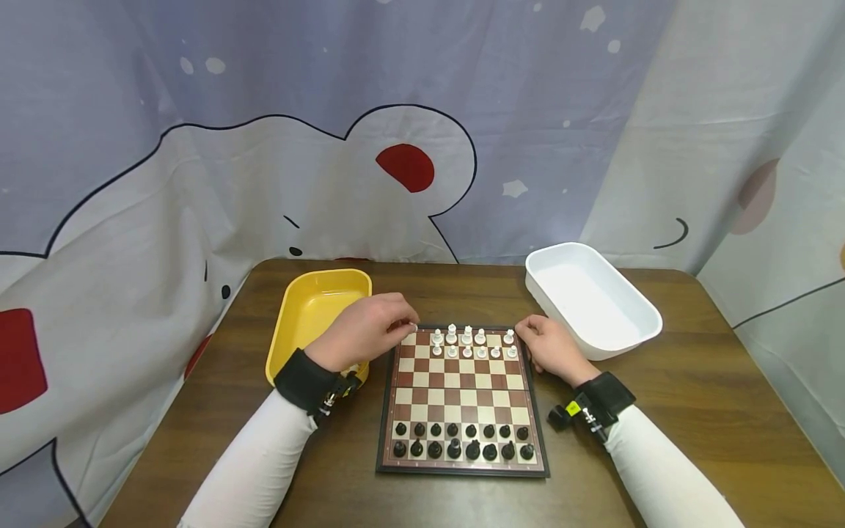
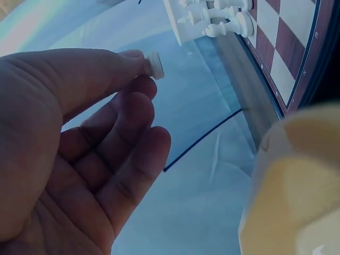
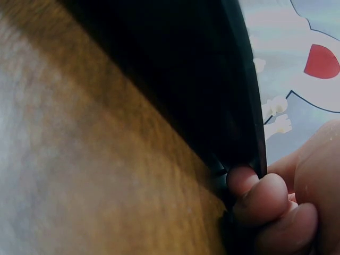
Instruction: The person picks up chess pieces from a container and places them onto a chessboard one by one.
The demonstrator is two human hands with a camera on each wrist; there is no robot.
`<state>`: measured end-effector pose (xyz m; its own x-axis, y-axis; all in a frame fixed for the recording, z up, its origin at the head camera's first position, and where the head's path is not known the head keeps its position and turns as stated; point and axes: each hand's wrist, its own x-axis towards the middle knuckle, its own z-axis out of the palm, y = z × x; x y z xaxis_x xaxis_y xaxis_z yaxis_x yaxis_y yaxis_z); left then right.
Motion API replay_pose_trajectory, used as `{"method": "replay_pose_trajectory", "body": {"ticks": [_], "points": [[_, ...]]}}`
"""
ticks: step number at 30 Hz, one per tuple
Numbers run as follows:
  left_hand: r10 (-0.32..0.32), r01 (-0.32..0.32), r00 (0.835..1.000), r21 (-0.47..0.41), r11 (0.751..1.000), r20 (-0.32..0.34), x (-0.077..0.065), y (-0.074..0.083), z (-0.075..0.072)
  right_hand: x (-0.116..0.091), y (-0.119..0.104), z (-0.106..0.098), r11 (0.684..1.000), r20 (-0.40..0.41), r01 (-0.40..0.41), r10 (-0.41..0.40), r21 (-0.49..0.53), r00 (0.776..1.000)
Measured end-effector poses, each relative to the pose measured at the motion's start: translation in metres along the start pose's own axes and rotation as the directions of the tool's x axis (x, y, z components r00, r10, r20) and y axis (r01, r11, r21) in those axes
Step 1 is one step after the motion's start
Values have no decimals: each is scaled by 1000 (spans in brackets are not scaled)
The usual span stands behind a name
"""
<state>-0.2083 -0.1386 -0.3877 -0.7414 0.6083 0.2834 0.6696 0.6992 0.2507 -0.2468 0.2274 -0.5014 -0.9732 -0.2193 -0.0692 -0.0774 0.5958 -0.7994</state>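
Observation:
My left hand (image 1: 364, 330) is over the far left corner of the chessboard (image 1: 422, 396). Its thumb and index finger pinch a small white chess piece (image 2: 155, 65), mostly hidden by the fingertips, with the round base showing. The other fingers curl loosely. At the far right corner, my right hand (image 1: 551, 347) grips the board's dark edge (image 3: 249, 106) between thumb and curled fingers. White chess pieces (image 1: 467, 335) stand in two rows at the far side, with gaps at the left and in the back row. Black chess pieces (image 1: 454, 449) fill two rows at the near side.
A yellow tray (image 1: 272, 352) stands left of the board, partly behind my left forearm, with something white in its near end. To the right, behind my right hand, sits a white tray (image 1: 587, 293). A printed curtain (image 1: 515, 147) hangs behind the wooden table (image 1: 713, 396).

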Motion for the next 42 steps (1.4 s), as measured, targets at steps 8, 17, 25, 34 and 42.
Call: {"method": "replay_pose_trajectory", "body": {"ticks": [8, 17, 25, 34, 42], "points": [[27, -29, 999, 53, 998, 41, 3, 10, 8, 1, 2, 1, 1000, -3, 5, -5, -2, 1000], [0, -13, 995, 135, 991, 95, 8, 14, 22, 2, 5, 1, 1000, -1, -4, 4, -3, 1000], [-25, 0, 991, 189, 982, 130, 10, 19, 34, 1, 4, 1, 1000, -1, 9, -9, 1, 1000], [-51, 28, 994, 218, 975, 99, 10, 19, 44, 2, 1, 1, 1000, -2, 13, -13, -7, 1000], [-57, 37, 995, 218, 975, 82, 10, 17, 52, 1, 3, 1, 1000, -3, 13, -13, -7, 1000]]}}
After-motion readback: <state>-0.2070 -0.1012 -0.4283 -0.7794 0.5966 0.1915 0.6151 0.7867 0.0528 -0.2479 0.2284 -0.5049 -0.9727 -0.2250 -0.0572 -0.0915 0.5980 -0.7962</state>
